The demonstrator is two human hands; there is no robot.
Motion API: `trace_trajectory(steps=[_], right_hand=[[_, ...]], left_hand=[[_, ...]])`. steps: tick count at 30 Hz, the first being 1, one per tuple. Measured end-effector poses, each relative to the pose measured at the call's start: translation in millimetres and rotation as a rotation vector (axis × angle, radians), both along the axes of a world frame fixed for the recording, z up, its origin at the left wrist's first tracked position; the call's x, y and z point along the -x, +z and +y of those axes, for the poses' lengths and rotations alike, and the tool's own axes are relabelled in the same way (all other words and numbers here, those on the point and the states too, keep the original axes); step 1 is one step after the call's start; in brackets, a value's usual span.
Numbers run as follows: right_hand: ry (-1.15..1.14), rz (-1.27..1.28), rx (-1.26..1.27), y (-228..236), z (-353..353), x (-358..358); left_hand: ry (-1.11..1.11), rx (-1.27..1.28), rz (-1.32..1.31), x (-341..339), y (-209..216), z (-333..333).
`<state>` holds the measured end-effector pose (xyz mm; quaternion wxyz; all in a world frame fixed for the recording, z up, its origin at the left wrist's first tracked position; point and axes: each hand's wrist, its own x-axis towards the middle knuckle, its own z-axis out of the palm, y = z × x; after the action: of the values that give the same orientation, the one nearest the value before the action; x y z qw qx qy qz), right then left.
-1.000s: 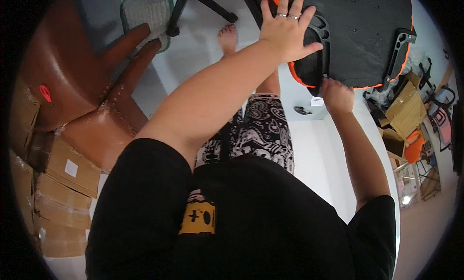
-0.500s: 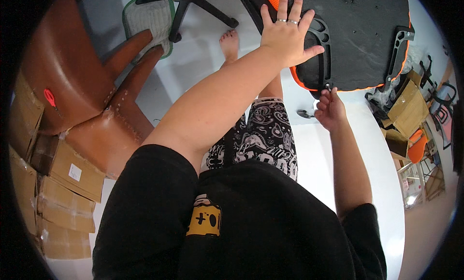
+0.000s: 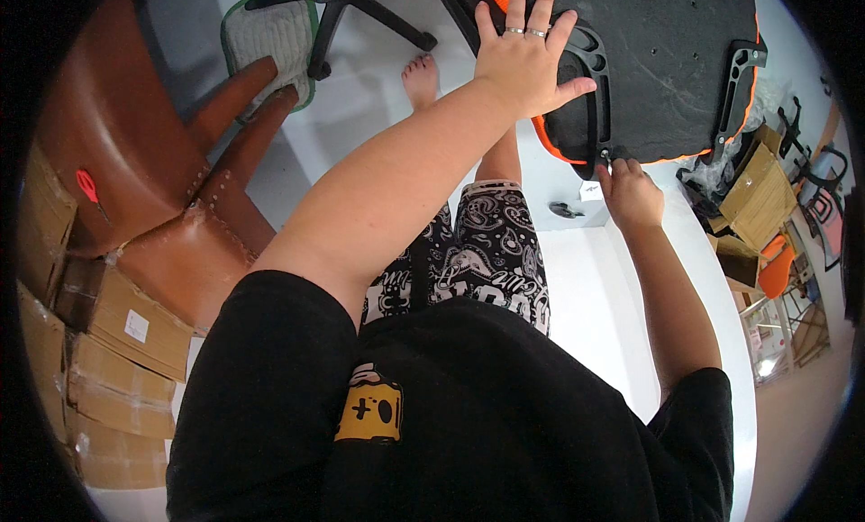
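My left hand lies with fingers spread on the black underside of an orange-edged chair cushion. Beside its thumb runs a curved black bracket, fixed along the cushion's left part. A silver screw head shows at the bracket's near end. Just to the right of that screw is my right hand, its back turned up and its fingers curled together at the cushion's near edge. Whatever those fingers may hold is hidden. A second black bracket sits along the cushion's right side.
A white surface lies below the cushion, with a small dark object near it. To the left are brown leather furniture, cardboard boxes and a black chair base. An open carton stands at right among clutter.
My right hand has rolled from knuckles sideways to back up and shifted right, still by the screw. My left hand keeps its place on the cushion. The whole view has shifted slightly.
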<state>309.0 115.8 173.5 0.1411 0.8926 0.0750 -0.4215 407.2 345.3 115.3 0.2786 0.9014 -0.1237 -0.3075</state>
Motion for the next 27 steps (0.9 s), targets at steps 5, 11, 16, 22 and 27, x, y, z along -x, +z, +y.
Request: trace_trajectory(steps=[5,11,16,22,27], right_hand=[[0.131,0.018,0.072,-4,-11,-9],[0.152,0.004,-0.128,-22,-26,3],[-0.817,-0.118,-0.104,-47,10,42],[-2.808,-0.341,-0.663,-40,57,-9],[-2.624,-0.314,-0.708,-22,65,-14]], left_hand=[[0.028,0.025,-0.055,5,-5,-2],[0.012,-0.033,-0.067,3,-5,-4],[0.020,-0.168,-0.241,11,-27,-11],[0.037,-0.024,-0.069,9,-12,-6],[-0.001,-0.274,-0.217,15,-8,-16]])
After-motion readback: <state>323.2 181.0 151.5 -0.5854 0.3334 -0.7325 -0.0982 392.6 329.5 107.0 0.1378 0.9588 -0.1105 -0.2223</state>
